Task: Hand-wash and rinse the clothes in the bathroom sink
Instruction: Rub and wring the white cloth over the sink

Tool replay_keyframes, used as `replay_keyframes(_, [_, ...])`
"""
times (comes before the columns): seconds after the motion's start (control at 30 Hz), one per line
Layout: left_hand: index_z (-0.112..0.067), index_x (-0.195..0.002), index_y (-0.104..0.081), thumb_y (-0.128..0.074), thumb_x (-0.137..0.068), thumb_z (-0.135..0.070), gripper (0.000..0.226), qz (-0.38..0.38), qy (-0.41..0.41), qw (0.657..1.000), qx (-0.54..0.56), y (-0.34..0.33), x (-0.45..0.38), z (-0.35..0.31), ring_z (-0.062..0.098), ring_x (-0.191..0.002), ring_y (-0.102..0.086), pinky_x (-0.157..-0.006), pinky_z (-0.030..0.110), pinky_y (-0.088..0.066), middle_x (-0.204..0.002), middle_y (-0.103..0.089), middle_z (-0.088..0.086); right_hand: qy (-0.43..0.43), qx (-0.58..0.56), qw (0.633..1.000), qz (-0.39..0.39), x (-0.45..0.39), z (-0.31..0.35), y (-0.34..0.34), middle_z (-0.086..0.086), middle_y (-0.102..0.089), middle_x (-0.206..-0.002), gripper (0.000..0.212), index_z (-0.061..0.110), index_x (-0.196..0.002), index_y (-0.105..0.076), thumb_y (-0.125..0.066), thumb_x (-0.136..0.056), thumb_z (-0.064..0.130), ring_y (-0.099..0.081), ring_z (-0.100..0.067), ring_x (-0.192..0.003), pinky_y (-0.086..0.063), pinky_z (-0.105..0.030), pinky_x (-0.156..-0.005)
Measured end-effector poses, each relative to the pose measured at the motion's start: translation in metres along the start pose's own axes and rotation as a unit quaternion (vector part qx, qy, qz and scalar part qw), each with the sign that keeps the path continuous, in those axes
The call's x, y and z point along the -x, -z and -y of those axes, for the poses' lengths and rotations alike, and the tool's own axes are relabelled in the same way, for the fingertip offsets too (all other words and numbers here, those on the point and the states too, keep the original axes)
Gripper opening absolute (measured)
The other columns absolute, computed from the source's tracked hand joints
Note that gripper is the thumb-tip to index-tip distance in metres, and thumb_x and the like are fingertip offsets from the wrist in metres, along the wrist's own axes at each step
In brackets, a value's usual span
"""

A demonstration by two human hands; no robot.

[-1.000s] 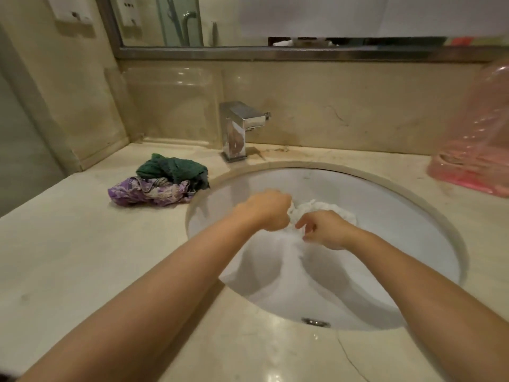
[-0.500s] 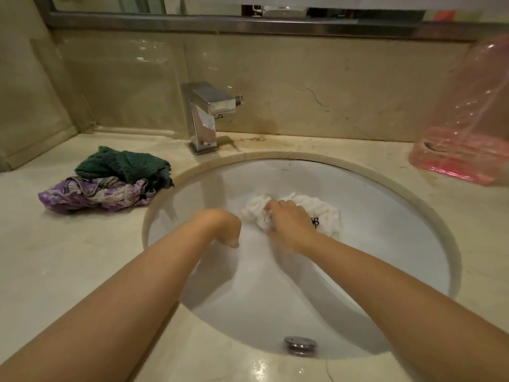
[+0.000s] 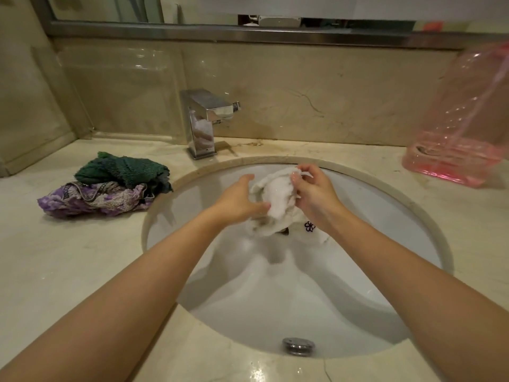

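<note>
Sink [image 3: 385, 205]: white oval basin set under a beige marble counter [image 3: 68, 271], filling the centre of the view.
White cloth [image 3: 278, 199]: bunched and wet, held up over the basin toward 12 o'clock of the bowl, between both hands; its lower folds hang down toward the bowl floor; a small dark flower mark shows on its lower right fold.
Left hand [image 3: 237, 202]: at the cloth's 9 o'clock side; fingers and thumb spread and cupped against the fabric, thumb tip touching its lower part; not clenched, resting on the cloth rather than closing round it.
Right hand [image 3: 314, 194]: at the cloth's 3 o'clock side; fingers curled, pinching the cloth's upper edge and gripping the bunch.
Green cloth [image 3: 124, 169]: dark green, crumpled, on the counter at 10 o'clock from the basin, lying atop the purple one.
Purple cloth [image 3: 91, 199]: patterned, crumpled, under and in front of the green cloth, just beside the basin rim.
Faucet [image 3: 203, 122]: chrome, square body, at 11 o'clock behind the basin.
Pink container [image 3: 462, 128]: translucent plastic, on the counter at 2 o'clock, well apart from the hands.
Overflow fitting [image 3: 298, 345]: chrome, on the basin's near wall at 6 o'clock.
</note>
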State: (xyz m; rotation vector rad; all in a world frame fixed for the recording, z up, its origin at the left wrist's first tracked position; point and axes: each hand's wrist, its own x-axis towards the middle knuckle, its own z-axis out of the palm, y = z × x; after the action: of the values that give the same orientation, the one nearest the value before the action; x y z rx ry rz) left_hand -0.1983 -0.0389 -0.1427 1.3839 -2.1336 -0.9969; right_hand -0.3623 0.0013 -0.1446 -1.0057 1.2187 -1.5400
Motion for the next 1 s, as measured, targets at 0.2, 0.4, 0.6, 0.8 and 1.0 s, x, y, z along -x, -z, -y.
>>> replay_keyframes(0.2, [-0.015,-0.095,-0.05,-0.061,-0.094,-0.031,0.019,-0.006,-0.057,0.989,0.139,0.006,0.005,-0.011,0.011,-0.081,-0.055,-0.068,0.02,-0.041,-0.091,-0.059,-0.003,-0.025,-0.121,0.992,-0.036,0.002,0.018,0.008,-0.006,-0.064,-0.092,0.007,0.013,-0.1,-0.054,-0.047,-0.1,0.011,-0.063,-0.017,-0.08,-0.054,-0.028,-0.068])
replay_keyframes(0.4, [-0.016,-0.09,-0.044,-0.04,-0.104,-0.033,0.022,-0.149,-0.079,0.955,0.243,0.005,0.009,-0.024,0.014,-0.075,-0.049,-0.067,0.023,-0.044,-0.084,-0.052,0.0,-0.035,-0.13,0.991,-0.018,0.01,0.032,0.011,-0.002,-0.06,-0.081,0.01,0.016,-0.091,-0.056,-0.051,-0.096,0.01,-0.059,-0.018,-0.074,-0.05,-0.034,-0.071])
replay_keyframes(0.6, [-0.019,-0.092,-0.052,-0.039,-0.103,-0.043,0.029,-0.209,-0.025,0.92,0.33,0.015,0.004,-0.019,0.023,-0.095,-0.058,-0.092,0.044,-0.048,-0.096,-0.058,0.004,-0.093,0.033,0.992,0.083,0.013,0.028,0.011,0.003,-0.065,-0.071,0.005,0.016,-0.086,-0.061,-0.065,-0.082,0.015,-0.062,-0.016,-0.067,-0.049,-0.02,-0.055])
replay_keyframes(0.8, [-0.005,-0.113,-0.057,-0.038,-0.103,-0.042,0.043,0.066,0.128,0.981,0.127,0.009,0.007,-0.009,0.026,-0.078,-0.062,-0.07,0.035,-0.054,-0.091,-0.062,0.013,-0.187,0.446,0.856,0.183,0.014,0.002,0.021,-0.004,-0.061,-0.09,0.003,0.016,-0.09,-0.065,-0.064,-0.089,0.019,-0.058,-0.021,-0.088,-0.048,-0.033,-0.077])
replay_keyframes(1.0, [-0.006,-0.138,-0.048,-0.055,-0.095,-0.045,0.058,0.193,0.07,0.912,-0.356,0.003,0.014,0.001,0.028,-0.122,-0.052,-0.098,0.034,-0.043,-0.139,-0.051,0.01,0.001,0.556,0.826,0.093,0.015,0.01,0.018,0.004,-0.06,-0.089,0.019,0.022,-0.091,-0.064,-0.073,-0.082,0.036,-0.061,-0.018,-0.079,-0.047,-0.029,-0.066])
